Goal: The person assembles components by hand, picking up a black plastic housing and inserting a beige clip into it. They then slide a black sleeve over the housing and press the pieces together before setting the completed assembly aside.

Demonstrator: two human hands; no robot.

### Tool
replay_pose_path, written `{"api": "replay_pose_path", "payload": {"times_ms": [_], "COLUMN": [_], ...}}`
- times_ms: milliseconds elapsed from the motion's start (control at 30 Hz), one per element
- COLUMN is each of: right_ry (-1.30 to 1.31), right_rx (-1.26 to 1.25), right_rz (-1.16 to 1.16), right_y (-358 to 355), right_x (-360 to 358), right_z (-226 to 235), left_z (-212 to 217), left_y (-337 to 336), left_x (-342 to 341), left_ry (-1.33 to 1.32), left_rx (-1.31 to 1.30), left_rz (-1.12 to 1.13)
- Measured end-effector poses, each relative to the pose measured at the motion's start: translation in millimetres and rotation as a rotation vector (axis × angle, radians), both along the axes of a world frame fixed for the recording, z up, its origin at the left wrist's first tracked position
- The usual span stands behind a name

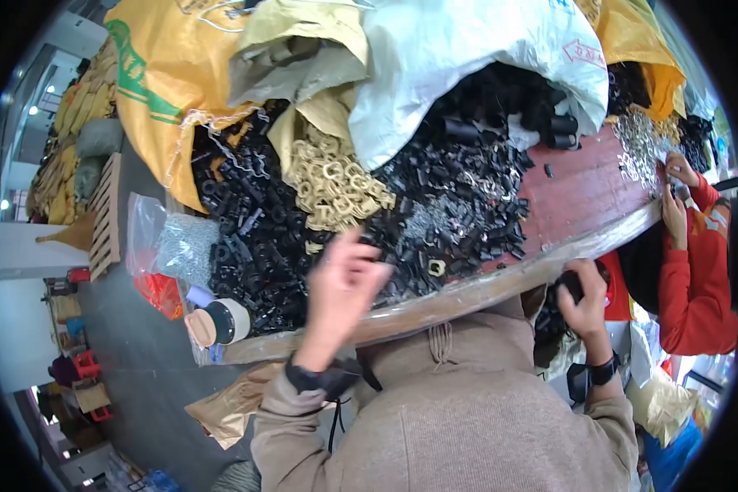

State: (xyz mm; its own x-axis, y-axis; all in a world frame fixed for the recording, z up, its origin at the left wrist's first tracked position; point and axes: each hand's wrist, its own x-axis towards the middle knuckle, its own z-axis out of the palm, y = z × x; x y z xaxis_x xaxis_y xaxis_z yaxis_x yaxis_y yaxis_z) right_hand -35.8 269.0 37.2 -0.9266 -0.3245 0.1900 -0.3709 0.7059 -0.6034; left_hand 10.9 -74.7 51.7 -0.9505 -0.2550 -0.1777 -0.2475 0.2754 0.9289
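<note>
Cluttered table (586,197); left hand (344,283) spread over black parts (254,246); right hand (584,302) clenches some.

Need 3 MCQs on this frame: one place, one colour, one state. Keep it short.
1. Where does the left hand reach?
A. over the pile of black parts
B. into the yellow sack
C. onto the floor

2. What colour are the ring-shaped parts spilling from the tan bag?
A. red
B. pale gold
C. blue

3. What state is the right hand in?
A. flat and open
B. closed around black parts
C. out of view

Answers:
1 A, its fingers hang above the black pile on the table.
2 B, the rings are brass-toned.
3 B, the fingers curl around dark pieces at the table edge.
</note>
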Motion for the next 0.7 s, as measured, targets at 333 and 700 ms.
{"api": "replay_pose_path", "payload": {"times_ms": [333,700], "right_ry": [-0.438,-0.003], "right_rx": [0.414,-0.419], "right_rz": [-0.464,0.72], "right_y": [149,-90], "right_x": [93,-31], "right_z": [-92,30], "left_z": [-8,3], "left_y": [-80,56], "left_x": [30,-47], "left_ry": [0.087,0.195], "left_rx": [-1.184,0.662], "left_rz": [0.076,-0.436]}}
